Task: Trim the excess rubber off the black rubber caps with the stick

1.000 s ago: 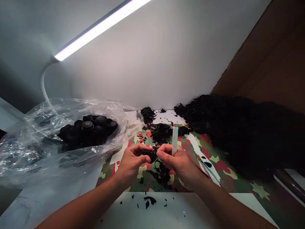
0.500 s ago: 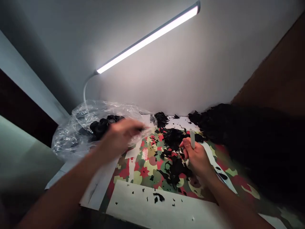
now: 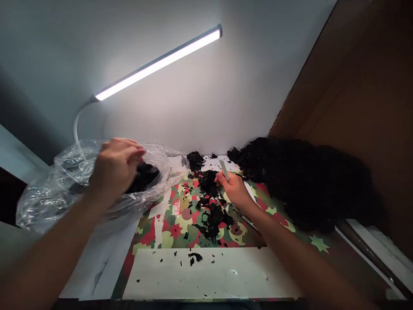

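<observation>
My left hand (image 3: 114, 168) hovers over the mouth of a clear plastic bag (image 3: 54, 189) that holds several round black rubber parts (image 3: 146, 174). Its fingers are curled together; I cannot see whether anything is in them. My right hand (image 3: 234, 187) rests on the camouflage-patterned mat (image 3: 180, 217) and grips a thin white-handled tool (image 3: 223, 169) that points up and away. Black trimmings (image 3: 211, 215) lie scattered just left of that hand.
A large heap of black parts (image 3: 300, 181) fills the right side against a brown board (image 3: 361, 86). A bar lamp (image 3: 158, 62) hangs over the table. White sheets (image 3: 209, 275) with black crumbs lie along the near edge. Scissors (image 3: 245, 217) lie under my right forearm.
My left hand left the right hand at the middle and swung left to the bag with the black part. The right hand stayed on the mat with the tool. The camera turned.
</observation>
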Action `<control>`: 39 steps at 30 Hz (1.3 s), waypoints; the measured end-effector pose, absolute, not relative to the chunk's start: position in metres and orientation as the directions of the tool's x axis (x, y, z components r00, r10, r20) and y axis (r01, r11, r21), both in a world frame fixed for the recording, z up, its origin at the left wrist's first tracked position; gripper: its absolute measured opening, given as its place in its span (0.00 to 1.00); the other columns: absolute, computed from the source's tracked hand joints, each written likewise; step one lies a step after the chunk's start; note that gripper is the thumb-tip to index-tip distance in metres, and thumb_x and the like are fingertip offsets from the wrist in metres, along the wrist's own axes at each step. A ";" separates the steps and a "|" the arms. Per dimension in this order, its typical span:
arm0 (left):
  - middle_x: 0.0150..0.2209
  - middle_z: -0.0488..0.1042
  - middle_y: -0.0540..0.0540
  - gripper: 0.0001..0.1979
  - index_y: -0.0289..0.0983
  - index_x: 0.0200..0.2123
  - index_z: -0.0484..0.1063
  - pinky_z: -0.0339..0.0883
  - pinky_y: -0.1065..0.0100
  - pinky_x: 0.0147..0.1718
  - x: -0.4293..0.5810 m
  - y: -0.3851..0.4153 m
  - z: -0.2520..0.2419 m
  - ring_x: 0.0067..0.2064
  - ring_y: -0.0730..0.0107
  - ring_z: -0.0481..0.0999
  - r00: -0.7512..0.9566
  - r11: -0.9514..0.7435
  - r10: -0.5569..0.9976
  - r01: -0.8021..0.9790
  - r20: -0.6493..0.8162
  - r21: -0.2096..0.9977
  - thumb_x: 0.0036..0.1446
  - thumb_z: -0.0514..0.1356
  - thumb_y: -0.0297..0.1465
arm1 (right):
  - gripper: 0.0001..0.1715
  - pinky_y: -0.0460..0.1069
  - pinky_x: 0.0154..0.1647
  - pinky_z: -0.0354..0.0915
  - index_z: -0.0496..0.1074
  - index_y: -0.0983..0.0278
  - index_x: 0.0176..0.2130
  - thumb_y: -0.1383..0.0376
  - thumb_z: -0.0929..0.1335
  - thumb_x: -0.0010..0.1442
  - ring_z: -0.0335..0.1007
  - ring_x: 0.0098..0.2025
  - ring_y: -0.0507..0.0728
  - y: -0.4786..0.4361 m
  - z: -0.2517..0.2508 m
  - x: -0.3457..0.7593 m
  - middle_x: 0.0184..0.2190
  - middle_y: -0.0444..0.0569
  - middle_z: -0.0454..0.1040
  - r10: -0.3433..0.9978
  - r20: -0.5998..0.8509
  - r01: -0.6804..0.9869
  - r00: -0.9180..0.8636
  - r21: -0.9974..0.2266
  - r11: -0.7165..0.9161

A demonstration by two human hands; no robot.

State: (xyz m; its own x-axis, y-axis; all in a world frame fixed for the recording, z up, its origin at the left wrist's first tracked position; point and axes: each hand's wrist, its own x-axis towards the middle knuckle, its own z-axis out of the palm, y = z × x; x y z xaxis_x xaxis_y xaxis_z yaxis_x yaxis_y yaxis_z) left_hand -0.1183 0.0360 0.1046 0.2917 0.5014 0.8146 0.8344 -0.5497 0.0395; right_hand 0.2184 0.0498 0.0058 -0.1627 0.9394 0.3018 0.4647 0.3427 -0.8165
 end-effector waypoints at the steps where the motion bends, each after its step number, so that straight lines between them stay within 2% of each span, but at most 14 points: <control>1: 0.28 0.76 0.49 0.12 0.42 0.28 0.70 0.68 0.55 0.46 -0.094 0.024 0.099 0.41 0.59 0.77 0.355 -0.652 0.407 0.758 0.842 -0.005 0.66 0.56 0.30 | 0.26 0.48 0.32 0.58 0.72 0.62 0.30 0.47 0.62 0.68 0.64 0.29 0.55 0.052 0.009 0.219 0.25 0.45 0.69 0.928 0.302 0.476 -0.217 -0.797 0.371; 2: 0.27 0.74 0.49 0.12 0.41 0.27 0.68 0.68 0.59 0.40 -0.071 0.013 0.091 0.36 0.62 0.76 0.442 -0.743 0.347 0.667 0.827 -0.045 0.65 0.57 0.28 | 0.22 0.48 0.33 0.59 0.74 0.62 0.32 0.48 0.66 0.65 0.65 0.31 0.55 0.053 0.011 0.220 0.27 0.44 0.70 0.914 0.295 0.480 -0.280 -0.781 0.399; 4: 0.27 0.73 0.51 0.11 0.40 0.34 0.70 0.65 0.65 0.31 -0.034 0.002 0.065 0.29 0.67 0.72 0.578 -0.812 0.447 0.582 0.683 0.039 0.64 0.53 0.20 | 0.16 0.47 0.34 0.61 0.78 0.59 0.35 0.50 0.75 0.55 0.68 0.32 0.55 0.047 0.010 0.219 0.33 0.43 0.72 0.866 0.246 0.493 -0.434 -0.740 0.457; 7: 0.34 0.75 0.47 0.17 0.39 0.40 0.71 0.62 0.66 0.29 -0.006 0.013 0.025 0.33 0.64 0.73 0.524 -0.611 0.789 0.724 0.321 0.320 0.56 0.52 0.14 | 0.32 0.46 0.33 0.62 0.77 0.50 0.50 0.50 0.81 0.45 0.68 0.32 0.52 0.025 -0.001 0.216 0.48 0.43 0.69 0.764 0.063 0.585 -0.642 -0.604 0.541; 8: 0.36 0.75 0.46 0.17 0.39 0.41 0.71 0.62 0.66 0.30 -0.002 0.022 0.015 0.33 0.64 0.73 0.498 -0.574 0.818 0.739 0.288 0.354 0.55 0.53 0.14 | 0.36 0.47 0.34 0.63 0.75 0.49 0.52 0.50 0.81 0.44 0.69 0.34 0.53 0.017 -0.005 0.215 0.51 0.44 0.67 0.748 0.020 0.615 -0.664 -0.555 0.560; 10: 0.38 0.74 0.46 0.13 0.39 0.41 0.70 0.64 0.66 0.32 0.003 0.043 0.000 0.33 0.63 0.73 0.456 -0.528 0.849 0.745 0.267 0.407 0.58 0.55 0.18 | 0.31 0.47 0.35 0.64 0.75 0.51 0.50 0.51 0.80 0.47 0.71 0.37 0.55 0.005 -0.013 0.213 0.53 0.45 0.65 0.747 -0.016 0.652 -0.665 -0.501 0.570; 14: 0.42 0.70 0.46 0.04 0.40 0.42 0.71 0.67 0.63 0.39 0.021 0.073 -0.015 0.37 0.63 0.74 0.397 -0.475 0.880 0.717 0.260 0.510 0.63 0.58 0.30 | 0.07 0.46 0.33 0.60 0.75 0.58 0.40 0.65 0.74 0.60 0.70 0.36 0.53 0.002 -0.017 0.217 0.47 0.45 0.68 0.807 -0.050 0.729 -0.589 -0.465 0.503; 17: 0.42 0.68 0.47 0.08 0.41 0.40 0.71 0.67 0.63 0.40 0.037 0.085 -0.024 0.38 0.62 0.73 0.350 -0.431 0.901 0.677 0.255 0.597 0.57 0.64 0.30 | 0.10 0.46 0.32 0.58 0.74 0.60 0.39 0.74 0.69 0.60 0.69 0.35 0.54 0.014 -0.016 0.233 0.40 0.46 0.70 0.862 -0.060 0.786 -0.503 -0.445 0.428; 21: 0.39 0.68 0.48 0.10 0.40 0.36 0.70 0.68 0.62 0.43 0.036 0.096 -0.030 0.42 0.62 0.71 0.267 -0.364 0.930 0.575 0.253 0.733 0.51 0.65 0.25 | 0.08 0.47 0.35 0.58 0.73 0.63 0.35 0.76 0.69 0.58 0.69 0.39 0.57 0.029 -0.017 0.265 0.37 0.48 0.70 0.931 -0.035 0.852 -0.364 -0.415 0.318; 24: 0.36 0.68 0.49 0.08 0.39 0.38 0.71 0.70 0.64 0.38 0.022 0.097 -0.032 0.37 0.65 0.71 0.217 -0.267 0.959 0.462 0.185 0.846 0.53 0.65 0.30 | 0.14 0.46 0.33 0.57 0.74 0.62 0.38 0.78 0.70 0.54 0.69 0.37 0.56 0.032 -0.014 0.289 0.41 0.48 0.70 0.959 -0.007 0.872 -0.282 -0.418 0.254; 27: 0.34 0.68 0.48 0.14 0.37 0.42 0.74 0.73 0.66 0.31 0.007 0.090 -0.037 0.32 0.68 0.73 0.204 -0.152 0.975 0.333 0.087 0.930 0.56 0.63 0.39 | 0.15 0.46 0.32 0.59 0.76 0.61 0.37 0.78 0.70 0.52 0.70 0.33 0.53 0.034 -0.005 0.305 0.42 0.47 0.69 0.966 0.011 0.865 -0.257 -0.444 0.235; 34: 0.38 0.72 0.44 0.22 0.35 0.46 0.74 0.78 0.61 0.35 -0.002 0.077 -0.049 0.35 0.65 0.78 0.214 -0.073 0.976 0.117 0.047 0.990 0.57 0.62 0.45 | 0.13 0.50 0.40 0.67 0.80 0.61 0.44 0.67 0.66 0.64 0.74 0.37 0.57 0.047 0.009 0.265 0.38 0.48 0.77 0.951 0.240 0.746 -0.194 -0.594 0.302; 37: 0.41 0.75 0.42 0.20 0.35 0.46 0.73 0.77 0.61 0.39 0.000 0.075 -0.052 0.37 0.65 0.79 0.227 -0.109 0.970 0.106 0.083 0.988 0.59 0.61 0.44 | 0.17 0.48 0.41 0.68 0.78 0.58 0.50 0.69 0.69 0.62 0.75 0.38 0.56 0.048 -0.003 0.220 0.38 0.46 0.78 0.931 0.268 0.720 -0.249 -0.591 0.363; 39: 0.39 0.76 0.44 0.19 0.36 0.45 0.72 0.75 0.63 0.39 0.002 0.075 -0.054 0.38 0.64 0.79 0.236 -0.155 0.964 0.132 0.121 0.979 0.55 0.65 0.42 | 0.19 0.47 0.43 0.67 0.78 0.57 0.50 0.73 0.68 0.62 0.75 0.41 0.56 0.047 -0.014 0.194 0.41 0.46 0.78 0.920 0.283 0.716 -0.272 -0.579 0.390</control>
State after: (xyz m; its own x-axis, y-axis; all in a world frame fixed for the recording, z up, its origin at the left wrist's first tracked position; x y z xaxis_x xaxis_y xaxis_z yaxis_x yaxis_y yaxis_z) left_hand 0.0023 0.0747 -0.0544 0.2363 0.9641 0.1211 0.1316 -0.1553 0.9791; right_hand 0.1943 0.0468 -0.0139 -0.2719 0.9198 0.2831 0.7164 0.3898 -0.5786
